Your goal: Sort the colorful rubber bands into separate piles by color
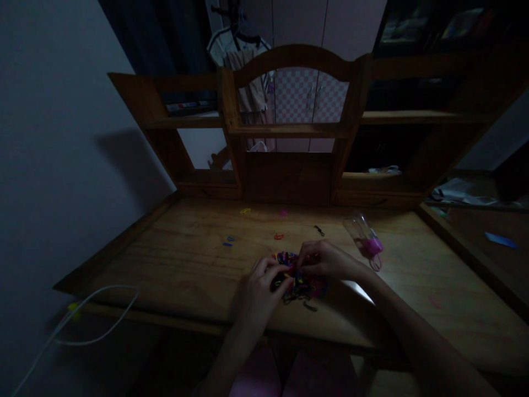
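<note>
A tangled pile of small, many-coloured elastic hair ties (pixel 303 289) lies near the front edge of the wooden desk. My left hand (pixel 264 281) rests at the pile's left side, thumb and index finger curled in close over it. From the right, my right hand (pixel 322 259) reaches into the top of the pile with its fingers pinched together; what lies between its fingertips is hidden. Beyond the pile are a red hair tie (pixel 279 236), a black one (pixel 319 230), a yellow one (pixel 245 210), a pink one (pixel 283 213) and blue ones (pixel 228 241).
A clear bottle with a pink cap (pixel 373 245) lies on its side at the right. The wooden desk (pixel 173 259) has a raised shelf unit (pixel 289 129) along its back. A white cable (pixel 119 317) loops over the front left edge.
</note>
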`<state>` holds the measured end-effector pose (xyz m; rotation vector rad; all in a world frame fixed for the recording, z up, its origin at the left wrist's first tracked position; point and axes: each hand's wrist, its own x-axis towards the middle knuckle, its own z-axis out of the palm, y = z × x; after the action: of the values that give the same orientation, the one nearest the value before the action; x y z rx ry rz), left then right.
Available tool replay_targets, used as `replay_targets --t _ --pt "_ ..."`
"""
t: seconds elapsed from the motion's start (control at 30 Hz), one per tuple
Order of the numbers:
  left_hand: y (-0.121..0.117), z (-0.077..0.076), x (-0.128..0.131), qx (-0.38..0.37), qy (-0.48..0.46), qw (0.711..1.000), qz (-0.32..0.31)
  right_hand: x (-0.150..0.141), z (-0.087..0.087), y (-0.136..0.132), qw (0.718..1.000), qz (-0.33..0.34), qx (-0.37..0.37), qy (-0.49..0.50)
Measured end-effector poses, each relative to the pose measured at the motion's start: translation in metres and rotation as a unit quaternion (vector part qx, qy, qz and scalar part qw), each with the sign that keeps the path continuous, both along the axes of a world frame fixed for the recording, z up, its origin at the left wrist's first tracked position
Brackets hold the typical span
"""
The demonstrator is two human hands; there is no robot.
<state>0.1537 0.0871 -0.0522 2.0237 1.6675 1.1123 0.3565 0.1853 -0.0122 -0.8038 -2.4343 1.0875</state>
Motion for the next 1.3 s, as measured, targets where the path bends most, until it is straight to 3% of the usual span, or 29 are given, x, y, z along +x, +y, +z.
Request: replay_targets --t 0.17,0.37,0.5,0.67,0.9,1.03,1.3 --pt "0.0 0.002 0.0 0.012 -0.006 1.0 0.007 0.001 0.008 -0.001 0.999 -0.031 -0.005 0.021" --pt "0.002 0.012 0.007 0.091 -0.009 0.996 -0.012 -0.002 0.014 -0.006 0.995 -0.052 -0.059 0.063" --pt "0.002 0.02 0.012 0.132 -0.011 0.991 -0.023 -0.004 0.015 -0.009 0.988 -0.039 -0.107 0.105" --pt "0.002 0.027 0.014 0.144 -0.024 0.989 -0.015 -0.004 0.013 -0.007 0.986 -0.026 -0.095 0.134" --pt "0.001 0.023 0.011 0.162 -0.024 0.986 -0.026 -0.002 0.011 -0.006 0.987 0.01 -0.089 0.132" --pt "0.006 0.017 -0.014 0.149 0.003 0.988 0.027 -0.001 0.012 -0.005 0.99 -0.015 -0.093 0.11" --pt "0.043 0.008 -0.118 0.119 0.158 0.959 0.203 0.007 0.009 0.006 0.99 -0.115 -0.058 0.063"
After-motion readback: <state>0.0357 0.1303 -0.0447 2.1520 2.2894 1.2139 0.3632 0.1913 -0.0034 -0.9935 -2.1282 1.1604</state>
